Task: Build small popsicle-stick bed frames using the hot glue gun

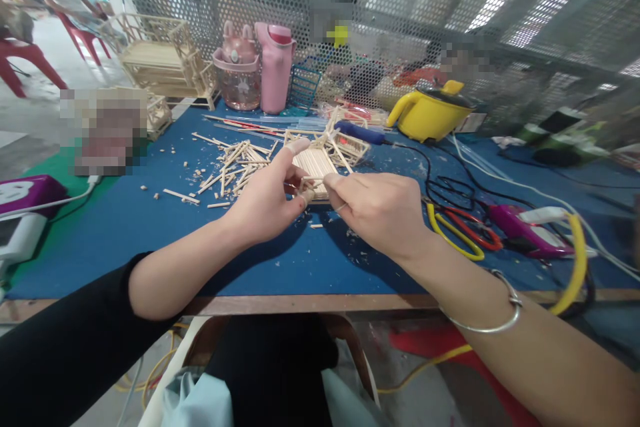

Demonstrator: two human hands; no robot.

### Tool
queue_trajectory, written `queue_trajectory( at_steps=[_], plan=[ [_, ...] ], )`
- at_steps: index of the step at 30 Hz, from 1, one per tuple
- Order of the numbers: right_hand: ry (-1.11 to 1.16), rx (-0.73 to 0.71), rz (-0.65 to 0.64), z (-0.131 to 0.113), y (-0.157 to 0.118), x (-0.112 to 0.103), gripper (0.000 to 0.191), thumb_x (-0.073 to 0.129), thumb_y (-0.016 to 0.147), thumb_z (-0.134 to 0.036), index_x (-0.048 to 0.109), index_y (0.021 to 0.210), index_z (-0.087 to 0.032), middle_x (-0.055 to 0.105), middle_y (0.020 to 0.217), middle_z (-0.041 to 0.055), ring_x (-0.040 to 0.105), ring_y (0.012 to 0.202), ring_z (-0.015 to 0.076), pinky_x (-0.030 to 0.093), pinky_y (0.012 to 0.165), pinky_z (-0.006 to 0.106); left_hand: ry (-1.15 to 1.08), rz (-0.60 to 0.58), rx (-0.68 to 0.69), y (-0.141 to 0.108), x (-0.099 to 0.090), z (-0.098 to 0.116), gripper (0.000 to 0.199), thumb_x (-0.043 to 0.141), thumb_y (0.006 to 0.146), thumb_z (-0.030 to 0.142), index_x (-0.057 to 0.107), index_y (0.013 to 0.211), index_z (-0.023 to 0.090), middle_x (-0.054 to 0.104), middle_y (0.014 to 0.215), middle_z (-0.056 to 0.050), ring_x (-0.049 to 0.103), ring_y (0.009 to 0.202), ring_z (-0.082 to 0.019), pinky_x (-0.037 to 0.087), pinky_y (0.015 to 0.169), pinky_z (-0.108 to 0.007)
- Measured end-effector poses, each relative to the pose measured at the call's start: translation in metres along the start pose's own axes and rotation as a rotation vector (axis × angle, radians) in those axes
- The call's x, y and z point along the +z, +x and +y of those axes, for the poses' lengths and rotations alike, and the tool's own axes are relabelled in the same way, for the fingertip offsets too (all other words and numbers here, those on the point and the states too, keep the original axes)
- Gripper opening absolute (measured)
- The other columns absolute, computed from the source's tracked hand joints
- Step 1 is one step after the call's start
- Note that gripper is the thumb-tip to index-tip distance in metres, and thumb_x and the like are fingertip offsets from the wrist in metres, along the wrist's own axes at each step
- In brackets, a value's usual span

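A small model of pale wooden sticks lies on the blue table mat, between my two hands. My left hand grips its left side, thumb and fingers round the near left corner. My right hand is closed in a pinch on a thin wooden stick at the model's front edge. The fingertips of both hands nearly meet there. Loose wooden sticks are heaped just left of the model. Behind it lies a tool with a blue handle, its tip hidden among sticks.
Pink tumbler, clear cup and a larger stick model stand at the back left. A yellow pot is at the back right. Cables, yellow-handled pliers and a purple device lie right. People sit far left.
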State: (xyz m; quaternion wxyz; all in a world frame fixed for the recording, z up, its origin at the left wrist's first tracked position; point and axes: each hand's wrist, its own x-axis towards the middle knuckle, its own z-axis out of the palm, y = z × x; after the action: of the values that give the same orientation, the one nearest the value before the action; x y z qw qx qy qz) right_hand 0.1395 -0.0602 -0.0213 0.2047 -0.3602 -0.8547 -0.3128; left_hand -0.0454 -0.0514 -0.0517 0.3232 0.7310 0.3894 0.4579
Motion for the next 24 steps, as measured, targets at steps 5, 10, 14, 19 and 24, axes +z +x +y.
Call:
queue_trajectory(
  at_steps=[5,10,14,19,24],
  plan=[
    [-0.006,-0.031,-0.028,0.0005,0.0014,-0.0003,0.029,0.042,0.09,-0.019,0.07,0.08,-0.017,0.061,0.057,0.0008,0.05,0.052,0.0125,0.027,0.054,0.029,-0.001,-0.001,0.003,0.0002,-0.0001,-0.0014,0.07,0.062,0.076,0.01,0.032,0.139,0.018,0.066,0.093,-0.003,0.062,0.082,-0.014,0.052,0.082,-0.032],
    [-0.017,-0.025,-0.051,-0.0006,0.0026,-0.0008,0.027,0.044,0.089,-0.019,0.069,0.079,-0.017,0.061,0.057,0.0009,0.048,0.053,0.0125,0.027,0.055,0.029,-0.014,0.003,-0.003,0.0,0.0006,-0.0012,0.07,0.063,0.075,0.01,0.034,0.138,0.018,0.064,0.094,-0.004,0.062,0.081,-0.013,0.053,0.079,-0.031],
    [-0.003,-0.013,-0.075,-0.0005,0.0028,-0.001,0.028,0.043,0.088,-0.018,0.068,0.075,-0.017,0.06,0.057,0.0012,0.048,0.053,0.0126,0.026,0.056,0.029,-0.044,0.053,0.015,0.0,0.0012,0.001,0.071,0.063,0.075,0.011,0.032,0.138,0.022,0.06,0.104,-0.005,0.06,0.072,-0.009,0.053,0.068,-0.026],
    [0.016,-0.002,-0.055,-0.0001,0.0022,0.0015,0.029,0.043,0.09,-0.022,0.069,0.078,-0.017,0.062,0.058,0.0019,0.05,0.053,0.0128,0.026,0.055,0.03,-0.032,0.072,0.025,0.0003,0.0011,0.0033,0.073,0.061,0.075,0.011,0.031,0.139,0.025,0.061,0.099,-0.003,0.06,0.067,-0.009,0.052,0.063,-0.026],
    [0.02,-0.007,-0.029,-0.0001,0.0014,0.0037,0.032,0.042,0.092,-0.021,0.07,0.078,-0.016,0.064,0.058,0.0021,0.052,0.053,0.0133,0.027,0.056,0.03,-0.003,0.079,0.03,0.0016,0.0031,0.0024,0.076,0.062,0.073,0.008,0.031,0.14,0.024,0.063,0.096,-0.003,0.06,0.067,-0.01,0.052,0.062,-0.025]
  ],
)
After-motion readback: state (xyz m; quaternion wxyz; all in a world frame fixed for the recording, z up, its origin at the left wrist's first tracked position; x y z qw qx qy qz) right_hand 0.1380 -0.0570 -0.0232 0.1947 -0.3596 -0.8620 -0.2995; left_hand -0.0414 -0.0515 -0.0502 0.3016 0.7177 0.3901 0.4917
